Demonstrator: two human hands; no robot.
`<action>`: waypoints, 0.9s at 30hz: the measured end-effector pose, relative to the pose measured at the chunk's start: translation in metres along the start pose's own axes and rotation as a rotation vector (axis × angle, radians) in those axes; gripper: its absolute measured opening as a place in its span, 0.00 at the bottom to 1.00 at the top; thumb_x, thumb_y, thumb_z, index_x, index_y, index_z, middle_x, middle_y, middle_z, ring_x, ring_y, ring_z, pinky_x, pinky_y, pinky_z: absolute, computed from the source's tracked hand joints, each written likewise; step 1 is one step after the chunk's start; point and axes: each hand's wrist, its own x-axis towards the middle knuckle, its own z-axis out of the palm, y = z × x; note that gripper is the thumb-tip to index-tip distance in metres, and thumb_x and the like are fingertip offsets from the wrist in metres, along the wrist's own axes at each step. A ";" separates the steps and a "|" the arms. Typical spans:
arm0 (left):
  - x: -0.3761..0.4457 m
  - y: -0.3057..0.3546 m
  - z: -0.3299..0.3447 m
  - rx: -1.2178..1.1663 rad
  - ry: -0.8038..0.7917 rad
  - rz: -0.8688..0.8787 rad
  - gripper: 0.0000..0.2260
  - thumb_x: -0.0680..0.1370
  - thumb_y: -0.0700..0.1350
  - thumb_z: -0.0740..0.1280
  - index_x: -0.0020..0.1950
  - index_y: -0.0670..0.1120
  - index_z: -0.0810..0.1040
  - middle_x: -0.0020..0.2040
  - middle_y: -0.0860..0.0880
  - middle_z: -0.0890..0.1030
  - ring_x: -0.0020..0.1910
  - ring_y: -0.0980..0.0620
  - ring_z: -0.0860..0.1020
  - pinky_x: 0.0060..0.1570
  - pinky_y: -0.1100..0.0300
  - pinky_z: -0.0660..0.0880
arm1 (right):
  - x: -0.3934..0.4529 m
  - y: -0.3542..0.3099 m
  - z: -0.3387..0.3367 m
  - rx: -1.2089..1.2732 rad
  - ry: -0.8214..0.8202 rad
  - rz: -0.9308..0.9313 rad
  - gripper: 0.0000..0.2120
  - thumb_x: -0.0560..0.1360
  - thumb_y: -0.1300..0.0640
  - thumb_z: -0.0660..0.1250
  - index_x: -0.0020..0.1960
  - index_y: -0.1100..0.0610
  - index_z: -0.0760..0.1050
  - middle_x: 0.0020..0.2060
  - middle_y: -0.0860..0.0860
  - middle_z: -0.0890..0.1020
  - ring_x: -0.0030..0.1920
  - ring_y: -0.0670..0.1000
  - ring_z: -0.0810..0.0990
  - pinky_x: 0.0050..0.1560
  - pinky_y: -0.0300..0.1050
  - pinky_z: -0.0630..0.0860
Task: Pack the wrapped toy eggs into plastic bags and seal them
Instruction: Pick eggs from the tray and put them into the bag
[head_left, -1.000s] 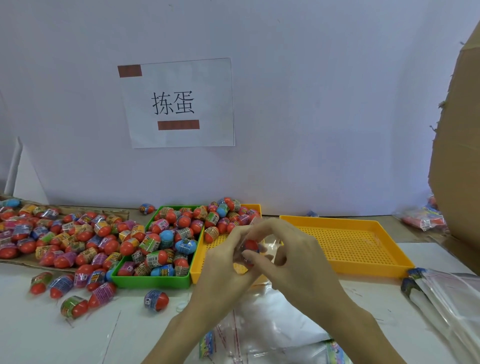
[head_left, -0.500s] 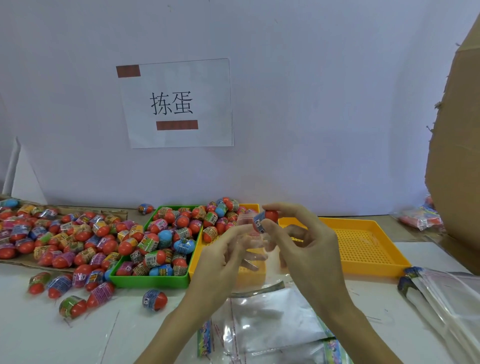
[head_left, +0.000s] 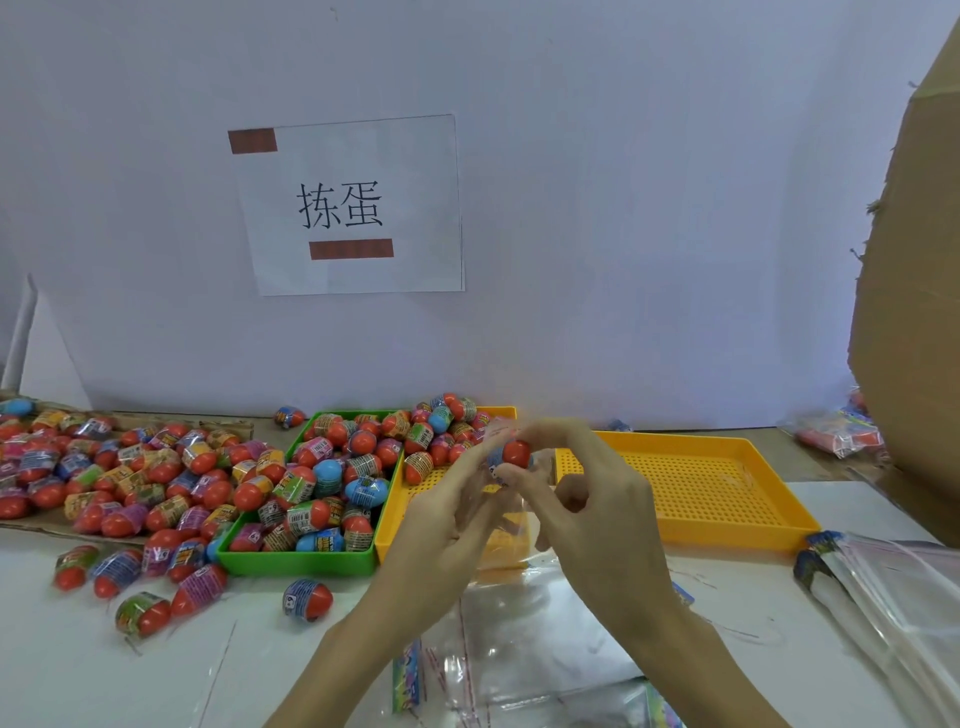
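- Right hand (head_left: 587, 499): I see its thumb and forefinger pinching one wrapped toy egg (head_left: 511, 453), raised above the counter (head_left: 78, 670) in front of the yellow trays; the other fingers (head_left: 574, 496) are curled loosely underneath.
- Egg axis: the long axis lies roughly level, orange end toward my right hand and blue-wrapped end toward the left (the wrapper print is too small to read).
- Left hand (head_left: 447, 519): its fingers (head_left: 470, 467) stretch up and rightward, nearly straight, toward the blue end of the egg. A thin clear plastic bag (head_left: 511, 512) hangs between the two hands; I judge the left hand is holding it by the mouth, though the film hides just where the grip falls.
- Governing relation: the bag mouth appears to sit just beside and slightly below the egg, on its left. I would judge the coming move to be a short push of the egg, blue end first, leftward and down into the opening; the right hand carries, the left hand only steadies.
- Supply: more eggs fill the green tray (head_left: 298, 564) and heap at the back of the near yellow tray (head_left: 387, 530); the far yellow tray (head_left: 727, 535) is bare.
- Spare bags (head_left: 519, 649) lie flat on the counter beneath my wrists.
- Risk, as I judge it: the limp film may fold shut at the mouth.
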 end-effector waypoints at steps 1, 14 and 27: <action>0.000 0.000 -0.001 0.025 -0.008 -0.002 0.21 0.85 0.45 0.63 0.79 0.52 0.69 0.63 0.59 0.83 0.57 0.52 0.86 0.53 0.59 0.83 | 0.000 0.000 0.000 0.000 0.006 -0.002 0.09 0.79 0.45 0.71 0.57 0.38 0.73 0.48 0.39 0.81 0.30 0.47 0.81 0.30 0.35 0.74; 0.001 0.006 0.000 -0.083 -0.035 -0.046 0.23 0.84 0.51 0.62 0.79 0.56 0.65 0.68 0.58 0.82 0.63 0.56 0.83 0.58 0.57 0.82 | 0.005 0.002 -0.004 0.254 -0.034 0.114 0.08 0.83 0.48 0.63 0.60 0.45 0.67 0.37 0.47 0.83 0.27 0.48 0.78 0.26 0.37 0.71; 0.004 0.010 -0.006 -0.224 0.112 -0.051 0.22 0.78 0.45 0.73 0.72 0.50 0.78 0.64 0.58 0.84 0.63 0.57 0.83 0.54 0.67 0.80 | 0.007 0.003 -0.009 0.046 -0.170 0.041 0.10 0.80 0.46 0.67 0.61 0.42 0.78 0.43 0.44 0.81 0.32 0.51 0.80 0.32 0.39 0.73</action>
